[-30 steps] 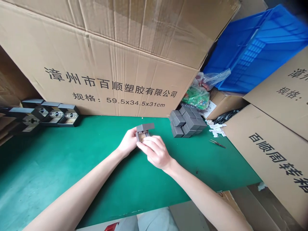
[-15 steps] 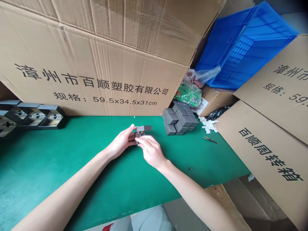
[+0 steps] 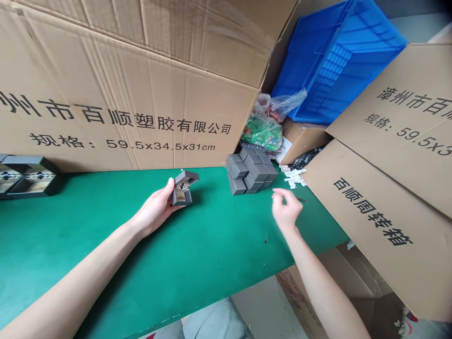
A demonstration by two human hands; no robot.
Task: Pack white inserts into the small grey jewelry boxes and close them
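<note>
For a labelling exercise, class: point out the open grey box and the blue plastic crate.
open grey box [image 3: 187, 177], head view, on its lid
blue plastic crate [image 3: 332, 68], head view, on its ribbed panel

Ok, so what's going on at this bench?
A person's left hand holds a small open grey box over a green-topped bench. Their right hand, empty, hovers near a pair of tweezers. A stack of grey boxes sits nearby, and a row of dark open boxes lies at the far left.
</note>
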